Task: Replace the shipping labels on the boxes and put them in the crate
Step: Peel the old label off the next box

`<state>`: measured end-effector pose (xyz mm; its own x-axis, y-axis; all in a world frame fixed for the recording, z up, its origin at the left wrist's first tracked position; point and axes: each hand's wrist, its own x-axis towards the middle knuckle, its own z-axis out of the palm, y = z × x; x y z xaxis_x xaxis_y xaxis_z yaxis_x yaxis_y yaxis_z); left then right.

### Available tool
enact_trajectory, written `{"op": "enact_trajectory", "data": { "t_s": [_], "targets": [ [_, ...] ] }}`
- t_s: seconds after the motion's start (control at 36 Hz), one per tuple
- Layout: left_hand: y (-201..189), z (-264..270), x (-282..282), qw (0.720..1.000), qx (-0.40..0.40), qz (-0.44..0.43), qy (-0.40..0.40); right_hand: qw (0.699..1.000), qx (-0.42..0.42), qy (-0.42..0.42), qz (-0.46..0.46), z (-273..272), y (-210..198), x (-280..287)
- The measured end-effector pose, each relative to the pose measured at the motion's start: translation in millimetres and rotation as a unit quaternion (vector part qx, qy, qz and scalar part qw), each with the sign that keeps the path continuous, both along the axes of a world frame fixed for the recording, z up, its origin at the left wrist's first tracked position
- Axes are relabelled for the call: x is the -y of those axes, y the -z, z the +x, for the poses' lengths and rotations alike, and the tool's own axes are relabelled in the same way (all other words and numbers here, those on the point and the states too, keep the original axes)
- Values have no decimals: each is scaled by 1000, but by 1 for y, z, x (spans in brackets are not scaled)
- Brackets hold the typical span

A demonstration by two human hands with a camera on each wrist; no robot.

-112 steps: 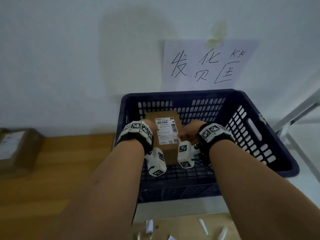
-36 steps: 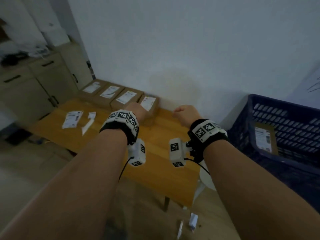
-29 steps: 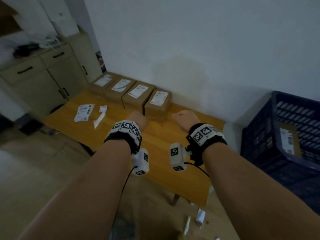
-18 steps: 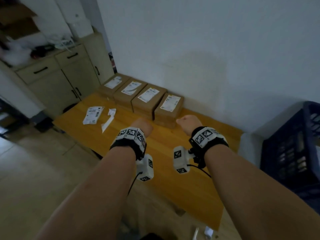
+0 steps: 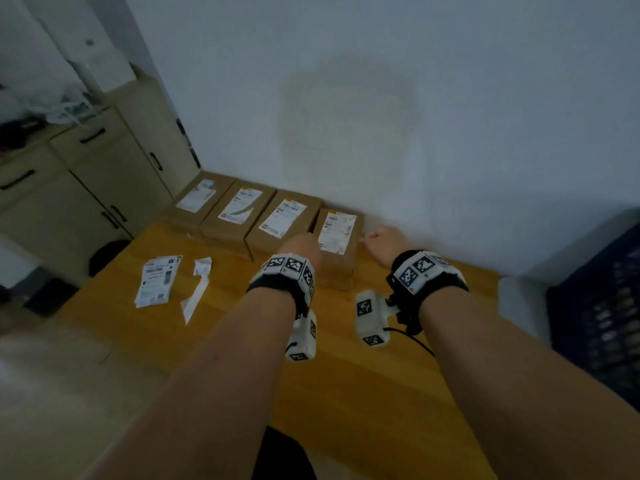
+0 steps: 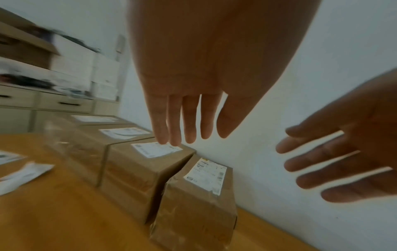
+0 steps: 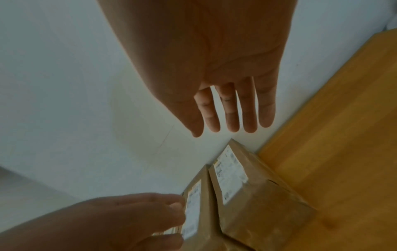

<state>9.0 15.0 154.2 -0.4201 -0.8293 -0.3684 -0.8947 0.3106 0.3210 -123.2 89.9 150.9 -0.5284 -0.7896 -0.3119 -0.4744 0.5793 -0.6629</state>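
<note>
Left hand (image 5: 302,244): raised above the boxes, fingers (image 6: 171,122) straight and slightly spread, holding nothing; fingertips over the gap between the two right-most boxes, contact cannot be told.
Right hand (image 5: 384,242): beside the right-most box on its right side, fingers (image 7: 229,110) straight and spread, palm turned down, holding nothing.
Right-most brown cardboard box (image 5: 337,261): on the table against the wall, last of a row of four, just beside its neighbour; white printed shipping label (image 5: 337,232) on its top face.
Second brown cardboard box from the right (image 5: 280,221): touching the right-most one near the front, also with a white label on top.
Two more brown cardboard boxes (image 5: 221,206): further left in the same row, each labelled on top.
Orange-yellow wooden table (image 5: 363,393): carrying all four boxes along its far edge.
Loose white printed labels (image 5: 157,280): flat on the left part of the table, well apart from the boxes.
Crumpled white paper strip (image 5: 197,292): just beside these labels, on their right.
Dark blue plastic crate (image 5: 595,317): at the right edge of the head view, beyond the table end, blurred.
Beige cabinet with black handles (image 5: 83,174): left of the table.
</note>
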Motion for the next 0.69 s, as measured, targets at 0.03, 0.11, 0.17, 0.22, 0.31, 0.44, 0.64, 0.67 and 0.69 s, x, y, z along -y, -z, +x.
{"op": "enact_trajectory", "data": {
  "t_s": [0.03,0.11,0.17,0.22,0.31,0.44,0.64,0.67,0.69],
  "targets": [
    [3,-5,12,1000,0,-3,15,1000,2,13,-6,-1,1,10],
    [13,-22,46,998,12,-6,57,999,12,46,-2,0,7,38],
    [23,-30,68,996,13,-8,87,997,25,78,2,3,15,54],
    [32,-35,84,993,11,0,116,991,42,125,14,9,25,65],
    [44,-38,99,989,18,4,150,983,57,170,36,21,38,78],
    [54,-42,103,979,27,13,202,976,69,201,43,32,52,88],
    [88,-35,100,981,17,-15,192,974,84,211,11,35,83,72],
    [94,-35,99,983,13,-17,184,974,87,209,6,34,88,68],
    [100,-34,98,985,7,-14,172,974,90,208,-2,34,94,65]
  ]
}}
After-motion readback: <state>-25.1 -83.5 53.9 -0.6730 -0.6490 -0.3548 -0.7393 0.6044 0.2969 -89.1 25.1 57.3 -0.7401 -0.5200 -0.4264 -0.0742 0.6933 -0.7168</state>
